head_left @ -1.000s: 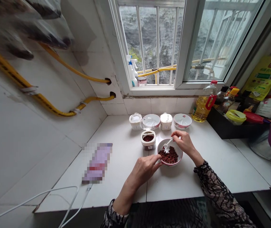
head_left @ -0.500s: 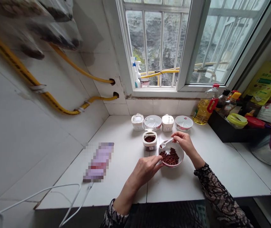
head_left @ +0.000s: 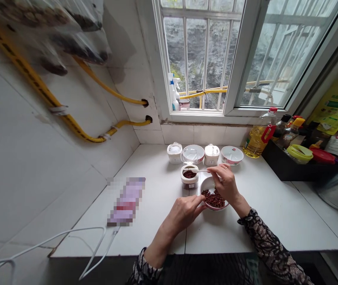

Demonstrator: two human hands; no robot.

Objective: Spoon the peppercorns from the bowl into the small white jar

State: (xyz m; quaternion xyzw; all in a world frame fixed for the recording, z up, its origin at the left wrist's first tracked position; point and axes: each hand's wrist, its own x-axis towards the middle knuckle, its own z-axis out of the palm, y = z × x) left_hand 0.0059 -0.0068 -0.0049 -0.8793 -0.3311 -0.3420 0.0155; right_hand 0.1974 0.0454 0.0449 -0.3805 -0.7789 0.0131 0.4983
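Bowl [head_left: 207, 184] is gripped at its left rim by the left hand [head_left: 188, 209], thumb and fingers pinched. White inside, pink-red patterned outside; set on the bench [head_left: 225, 233], upright, part-filled with dark red granules [head_left: 213, 199], heaped toward the near side, bare white at the far side. Spoon [head_left: 202, 171], white and slim, is pinched by the fingertips of the right hand [head_left: 225, 183], held nearly level; its head is over the mouth of the jar [head_left: 189, 183], load cannot be told. Jar is placed just beyond the bowl, to its left: squat, cream collar, small label, clear lid raised, similar dark granules seen inside. Farther back, rear jars [head_left: 174, 155] and rear bowls [head_left: 232, 156] are lined up alternately. Oil bottle [head_left: 256, 138] is stood right of them, under the window [head_left: 202, 59].
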